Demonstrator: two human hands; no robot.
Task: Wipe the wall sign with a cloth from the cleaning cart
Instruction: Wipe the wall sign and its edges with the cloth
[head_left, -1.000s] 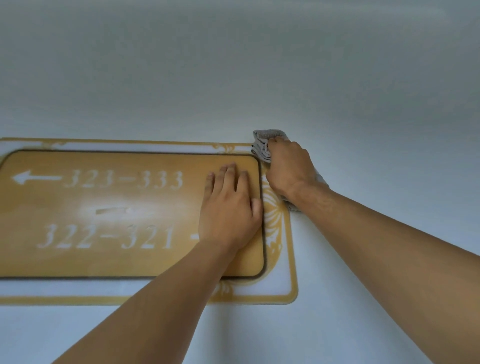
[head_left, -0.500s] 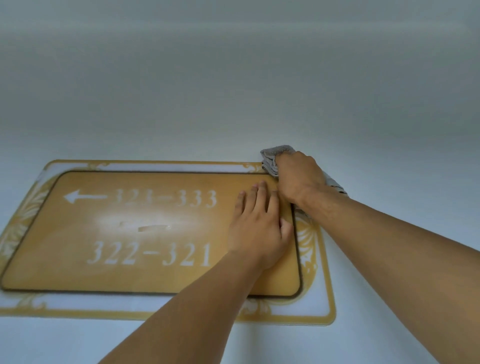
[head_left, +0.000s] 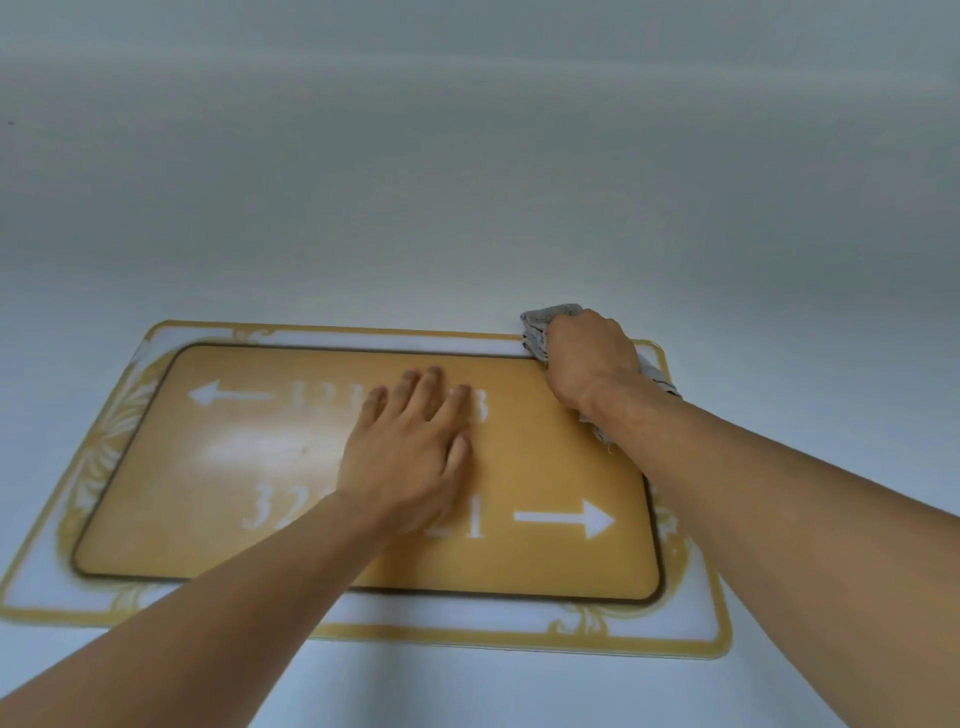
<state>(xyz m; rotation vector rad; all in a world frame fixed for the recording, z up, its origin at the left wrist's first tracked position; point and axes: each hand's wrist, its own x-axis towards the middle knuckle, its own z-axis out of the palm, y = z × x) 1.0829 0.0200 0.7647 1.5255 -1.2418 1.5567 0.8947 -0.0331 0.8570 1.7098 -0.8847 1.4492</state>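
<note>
**Two hands on the sign, one bracing and one wiping**

Head view: One camera is all I have, looking forward at the pale, plain wall (head_left: 467, 182) in front of me. The task's thing, the rectangular yellow-gold wall sign with a white ornamented border and white room numbers and arrows (head_left: 545, 457), is fixed flat to that wall, low and centre in the picture.

My left hand (head_left: 410, 457) lies flat on the gold panel, over the middle of the numbers, with the fingers (head_left: 431, 384) straight, close together and holding nothing. I judge I keep it there to steady myself and the sign, so that the panel does not shift or rattle under the push from the other side.

My right hand (head_left: 589, 358) sits at the sign's top right corner, its fingers curled round the crumpled grey cloth (head_left: 537, 327), which bulges out above the knuckles and trails out below the wrist. The bunched grip gives me a firm pad to press with, and the corner is a sensible place to work the border from.

The cleaning cart is not in view. A whitish, hazy patch shows on the panel's centre left; whether it is glare or smear I cannot tell. By my judgement the wiping is under way at the edge, with the broad gold face needing passes next, which would call for my bracing hand to shift.
</note>
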